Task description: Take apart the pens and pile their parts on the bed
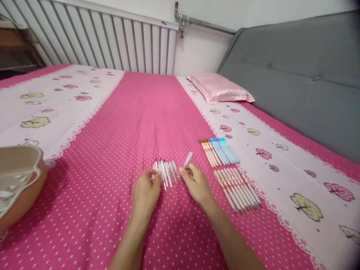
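My left hand (146, 189) rests on the pink dotted bedsheet (112, 157), its thumb and fingers pinched round something small and white that I cannot make out, beside a small heap of clear and white pen parts (168, 170). My right hand (197, 183) is closed on a clear pen cap (188, 158) that sticks up from its fingertips. To the right lie a row of orange and blue pens (219, 151) and a row of pink-and-white pens (237, 188).
A tan basket (17, 180) with small parts stands at the left edge. A pink pillow (219, 88) lies at the far right by a grey padded headboard (295, 75). A white radiator (112, 37) lines the back wall.
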`<act>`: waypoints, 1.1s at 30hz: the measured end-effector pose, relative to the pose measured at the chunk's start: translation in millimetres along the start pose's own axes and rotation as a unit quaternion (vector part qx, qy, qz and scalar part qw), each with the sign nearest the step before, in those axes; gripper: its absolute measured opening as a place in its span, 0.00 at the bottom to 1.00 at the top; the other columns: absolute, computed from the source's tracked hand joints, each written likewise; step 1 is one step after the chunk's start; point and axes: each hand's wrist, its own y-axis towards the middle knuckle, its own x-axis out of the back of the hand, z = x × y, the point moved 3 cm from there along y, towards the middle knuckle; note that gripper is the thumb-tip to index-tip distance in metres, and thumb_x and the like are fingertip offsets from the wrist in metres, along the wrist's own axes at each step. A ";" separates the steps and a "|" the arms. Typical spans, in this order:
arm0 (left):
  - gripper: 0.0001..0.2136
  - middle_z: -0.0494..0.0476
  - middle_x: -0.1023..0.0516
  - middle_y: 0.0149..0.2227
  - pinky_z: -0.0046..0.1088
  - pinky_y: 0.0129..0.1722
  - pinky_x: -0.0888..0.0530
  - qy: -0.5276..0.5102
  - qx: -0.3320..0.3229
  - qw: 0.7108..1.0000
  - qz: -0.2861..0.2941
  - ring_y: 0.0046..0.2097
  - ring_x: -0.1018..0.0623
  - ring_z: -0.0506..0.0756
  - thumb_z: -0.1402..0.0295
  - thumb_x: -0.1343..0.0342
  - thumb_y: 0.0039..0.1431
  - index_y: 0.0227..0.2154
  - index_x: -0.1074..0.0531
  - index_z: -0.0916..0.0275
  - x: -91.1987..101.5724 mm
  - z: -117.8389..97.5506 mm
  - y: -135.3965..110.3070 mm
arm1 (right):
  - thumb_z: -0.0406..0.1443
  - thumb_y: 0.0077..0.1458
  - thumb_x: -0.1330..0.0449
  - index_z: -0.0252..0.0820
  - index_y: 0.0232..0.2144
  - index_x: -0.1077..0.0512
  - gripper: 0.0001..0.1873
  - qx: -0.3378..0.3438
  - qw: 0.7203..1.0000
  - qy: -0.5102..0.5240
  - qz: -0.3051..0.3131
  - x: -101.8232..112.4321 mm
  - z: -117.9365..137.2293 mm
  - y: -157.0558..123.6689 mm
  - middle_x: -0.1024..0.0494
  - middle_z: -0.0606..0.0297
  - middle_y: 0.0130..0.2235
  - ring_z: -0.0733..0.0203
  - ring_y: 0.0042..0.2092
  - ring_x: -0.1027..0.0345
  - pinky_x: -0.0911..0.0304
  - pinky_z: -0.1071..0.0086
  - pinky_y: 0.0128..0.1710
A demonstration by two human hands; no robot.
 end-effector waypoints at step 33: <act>0.14 0.45 0.38 0.13 0.24 0.19 0.44 -0.003 -0.043 0.999 0.006 0.16 0.40 0.49 0.54 0.50 0.49 0.26 0.31 0.59 5.7 -28.2 -14.8 | 0.33 0.54 0.53 0.29 0.44 0.36 0.16 -0.245 0.839 -0.481 0.064 93.1 -27.5 -17.6 0.27 0.41 0.40 0.45 0.43 0.31 0.42 0.61 0.35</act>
